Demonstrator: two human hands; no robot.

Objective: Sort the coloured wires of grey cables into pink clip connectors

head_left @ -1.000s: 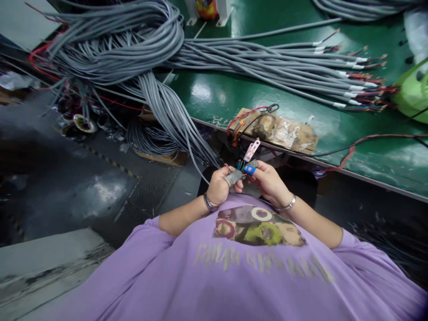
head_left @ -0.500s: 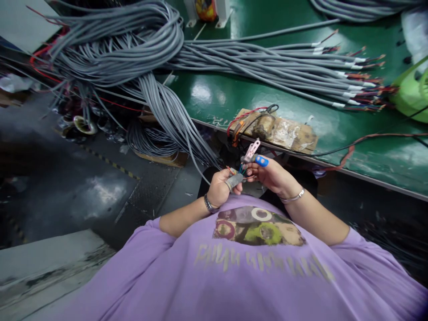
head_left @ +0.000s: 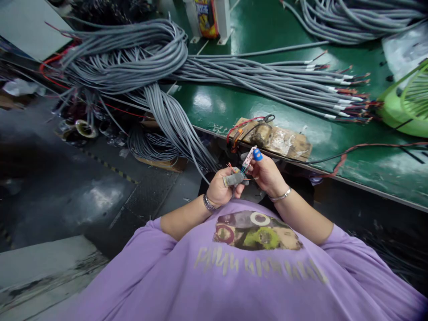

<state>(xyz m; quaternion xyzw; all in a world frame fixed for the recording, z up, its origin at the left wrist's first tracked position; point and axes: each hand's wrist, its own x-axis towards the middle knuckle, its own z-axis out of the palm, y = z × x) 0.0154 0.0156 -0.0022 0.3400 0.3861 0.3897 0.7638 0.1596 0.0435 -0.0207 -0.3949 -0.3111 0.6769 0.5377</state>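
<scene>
Low in front of my chest, my left hand [head_left: 220, 183] is closed around the end of a grey cable, its thumb and finger wrapped in grey tape. Thin coloured wires [head_left: 244, 169] fan out of this grip, red on the left and blue-green toward the right. My right hand [head_left: 267, 176] is closed just beside it, a blue cover on its thumb. That thumb presses on a small pink flat-handled tool [head_left: 248, 159], whose lower end meets the blue-green wires. My fingers hide the tool's working end.
Grey cables [head_left: 261, 73] with stripped ends lie across the green bench [head_left: 207, 104], beside a large coil [head_left: 127, 53]. A taped wooden block [head_left: 277, 140] sits at the bench edge. A green fan [head_left: 411, 98] stands at the right. More cables hang down left of my hands.
My right hand first pinched the wires near my left hand, then drew back and opened somewhat. Now its thumb is on the pink tool. My view has tilted up slightly; my left hand stays nearly still.
</scene>
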